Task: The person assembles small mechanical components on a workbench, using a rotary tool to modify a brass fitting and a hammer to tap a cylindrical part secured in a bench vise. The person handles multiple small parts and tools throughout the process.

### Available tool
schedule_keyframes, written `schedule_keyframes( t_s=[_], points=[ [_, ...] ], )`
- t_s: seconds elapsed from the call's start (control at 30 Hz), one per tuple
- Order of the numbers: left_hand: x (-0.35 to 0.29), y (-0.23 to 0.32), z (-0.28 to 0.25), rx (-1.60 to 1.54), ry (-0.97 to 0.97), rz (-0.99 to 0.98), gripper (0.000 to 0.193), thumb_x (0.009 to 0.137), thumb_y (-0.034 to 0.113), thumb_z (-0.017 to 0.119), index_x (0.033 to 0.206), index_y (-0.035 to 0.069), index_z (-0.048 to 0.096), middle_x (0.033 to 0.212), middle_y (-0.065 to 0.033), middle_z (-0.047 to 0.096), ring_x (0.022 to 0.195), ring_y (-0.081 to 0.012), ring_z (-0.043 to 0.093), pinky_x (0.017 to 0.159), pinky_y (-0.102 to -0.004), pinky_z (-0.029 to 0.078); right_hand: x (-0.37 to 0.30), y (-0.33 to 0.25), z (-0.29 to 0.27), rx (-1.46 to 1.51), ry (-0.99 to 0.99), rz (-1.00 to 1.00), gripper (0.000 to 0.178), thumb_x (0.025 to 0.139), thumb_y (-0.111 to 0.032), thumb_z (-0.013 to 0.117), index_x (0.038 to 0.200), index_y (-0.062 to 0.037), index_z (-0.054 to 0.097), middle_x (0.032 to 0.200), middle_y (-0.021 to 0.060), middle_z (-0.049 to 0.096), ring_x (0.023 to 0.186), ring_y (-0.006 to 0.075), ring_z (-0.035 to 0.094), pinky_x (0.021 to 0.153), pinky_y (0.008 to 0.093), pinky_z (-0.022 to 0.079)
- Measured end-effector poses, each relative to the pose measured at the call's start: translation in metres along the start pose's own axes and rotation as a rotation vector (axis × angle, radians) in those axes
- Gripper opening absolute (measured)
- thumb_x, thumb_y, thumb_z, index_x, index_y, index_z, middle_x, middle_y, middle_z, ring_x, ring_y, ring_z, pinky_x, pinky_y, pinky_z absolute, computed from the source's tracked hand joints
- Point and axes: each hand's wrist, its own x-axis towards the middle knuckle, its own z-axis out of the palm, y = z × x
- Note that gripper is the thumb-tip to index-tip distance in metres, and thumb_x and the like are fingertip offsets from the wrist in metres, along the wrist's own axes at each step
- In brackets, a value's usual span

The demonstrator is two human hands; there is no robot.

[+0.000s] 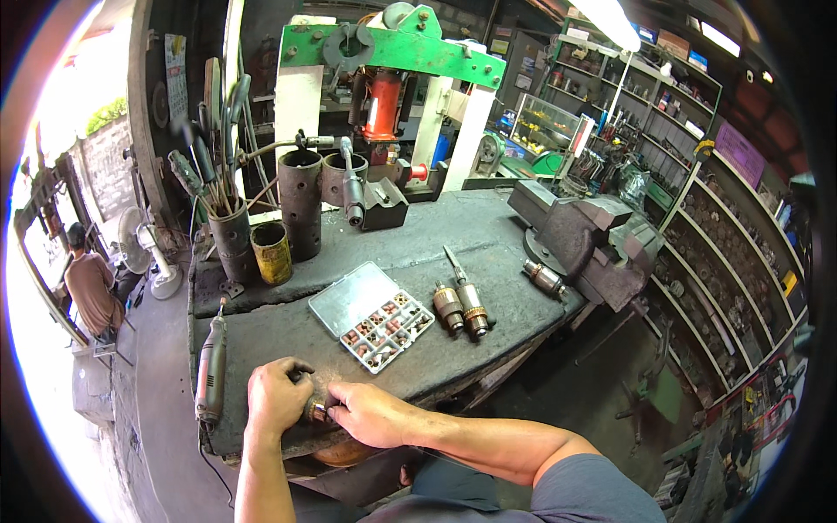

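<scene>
The fingers [301,383] of the left hand [275,397] are curling tight around a small metal armature part [316,410], and the right hand [373,414] is pinching its end, both clamped on it at the near edge of the dark counter [418,240]. Just left of them a grey rotary tool [211,370] is lying along the edge. Beyond the hands sits an open clear parts box [372,316] (small brownish pieces inside), with two armatures [462,308] lying beside it and a bench vise [586,240] further right.
</scene>
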Motion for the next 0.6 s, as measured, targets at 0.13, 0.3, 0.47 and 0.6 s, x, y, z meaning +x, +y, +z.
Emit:
schedule_keyframes(
  t_s=[0.13, 0.3, 0.47, 0.6],
  points=[
    [0.000, 0.002, -0.001, 0.031, -0.007, -0.002, 0.030, 0.084, 0.023, 0.073, 0.105, 0.006, 0.087, 0.097, -0.0214, 0.082, 0.093, -0.0399, 0.081, 0.087, -0.0455, 0.063, -0.002, -0.004, -0.002, -0.056, -0.001, 0.041, 0.023, 0.110, -0.016, 0.063, 0.124, 0.0018, 0.067, 0.111, 0.0303, 0.076, 0.108, 0.0453, 0.075, 0.094, 0.0507, 0.058],
    [0.003, -0.002, 0.000, 0.097, -0.048, -0.008, 0.034, 0.088, 0.025, 0.072, 0.112, 0.005, 0.087, 0.103, -0.0232, 0.083, 0.097, -0.0372, 0.082, 0.092, -0.0464, 0.063, -0.002, -0.004, 0.001, 0.013, 0.035, 0.045, 0.027, 0.108, -0.019, 0.067, 0.120, 0.0048, 0.069, 0.106, 0.0353, 0.075, 0.103, 0.0556, 0.074, 0.088, 0.0575, 0.059],
    [0.002, -0.005, 0.000, 0.019, -0.054, -0.030, 0.032, 0.086, 0.024, 0.074, 0.109, 0.004, 0.086, 0.098, -0.0230, 0.082, 0.092, -0.0410, 0.081, 0.088, -0.0477, 0.063, -0.005, -0.006, 0.002, 0.059, 0.046, 0.030, 0.023, 0.108, -0.015, 0.066, 0.122, 0.0034, 0.068, 0.111, 0.0305, 0.077, 0.106, 0.0500, 0.075, 0.093, 0.0521, 0.058],
    [0.001, -0.007, 0.001, -0.019, -0.014, 0.013, 0.030, 0.087, 0.027, 0.075, 0.106, 0.006, 0.086, 0.098, -0.0208, 0.082, 0.096, -0.0411, 0.080, 0.091, -0.0485, 0.063, -0.005, -0.016, -0.002, 0.010, 0.004, 0.134, 0.021, 0.110, -0.014, 0.065, 0.119, 0.0043, 0.069, 0.109, 0.0291, 0.078, 0.099, 0.0459, 0.076, 0.090, 0.0496, 0.058]
  ],
)
